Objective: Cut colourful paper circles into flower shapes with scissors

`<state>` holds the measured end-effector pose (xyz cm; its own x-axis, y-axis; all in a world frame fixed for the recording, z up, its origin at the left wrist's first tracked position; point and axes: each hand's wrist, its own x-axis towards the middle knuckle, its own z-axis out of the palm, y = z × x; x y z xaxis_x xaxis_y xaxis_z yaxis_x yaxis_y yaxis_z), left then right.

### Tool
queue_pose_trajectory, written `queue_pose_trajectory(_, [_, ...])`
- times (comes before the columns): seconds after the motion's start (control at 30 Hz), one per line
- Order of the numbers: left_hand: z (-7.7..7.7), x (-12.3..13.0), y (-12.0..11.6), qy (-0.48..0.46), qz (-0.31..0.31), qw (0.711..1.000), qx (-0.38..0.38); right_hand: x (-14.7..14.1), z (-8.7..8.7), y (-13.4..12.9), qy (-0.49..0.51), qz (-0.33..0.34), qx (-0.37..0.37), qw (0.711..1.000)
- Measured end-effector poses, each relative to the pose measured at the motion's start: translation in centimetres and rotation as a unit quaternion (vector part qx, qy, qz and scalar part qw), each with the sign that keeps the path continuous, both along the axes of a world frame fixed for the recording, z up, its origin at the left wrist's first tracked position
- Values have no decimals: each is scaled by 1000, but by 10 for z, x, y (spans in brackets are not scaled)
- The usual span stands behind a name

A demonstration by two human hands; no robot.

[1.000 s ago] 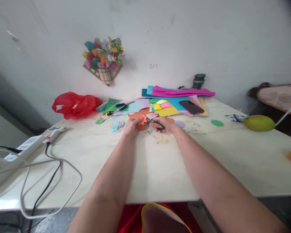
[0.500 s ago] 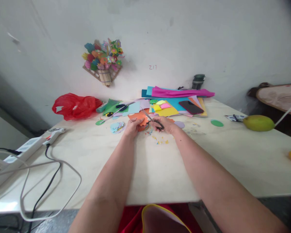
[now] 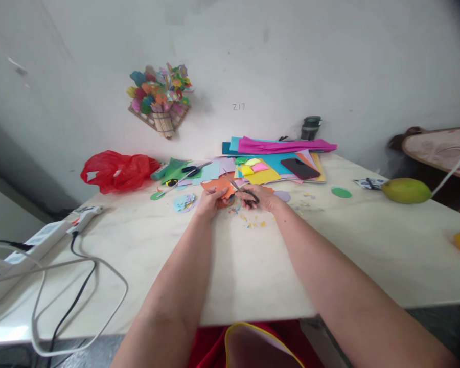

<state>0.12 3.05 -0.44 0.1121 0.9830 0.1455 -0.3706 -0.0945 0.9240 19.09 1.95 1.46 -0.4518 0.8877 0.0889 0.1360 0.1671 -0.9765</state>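
Near the middle of the table, my left hand is closed on a piece of orange paper with a scalloped edge. My right hand grips black-handled scissors, their blades pointing up and left beside the orange paper. Small yellow and blue paper scraps lie on the table below the hands. Left of my left hand rests a pile of pale blue cut-out shapes. A lilac paper disc lies just right of my right hand.
Coloured sheets and a dark phone lie at the back. A second pair of scissors is by a red plastic bag. Cables and a power strip occupy the left; a green-yellow fruit sits right.
The view has shifted slightly. Both hands stay in nearly the same place, still holding the orange paper and the scissors.
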Motion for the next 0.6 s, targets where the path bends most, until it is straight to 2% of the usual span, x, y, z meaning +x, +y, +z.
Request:
queue_pose_trajectory(0.3, [-3,-1,3,-4,1,999,-36,-1,-6,8,90,-69,-2,993])
queue_pose_trajectory(0.43, [-2,0,2,5,-7,999,-39,-2,-4,9,140,-123,-5,983])
queue_pose_trajectory(0.6, [-3,0,3,9,-5,999,-47,-6,-1,7,156,-144,-1,977])
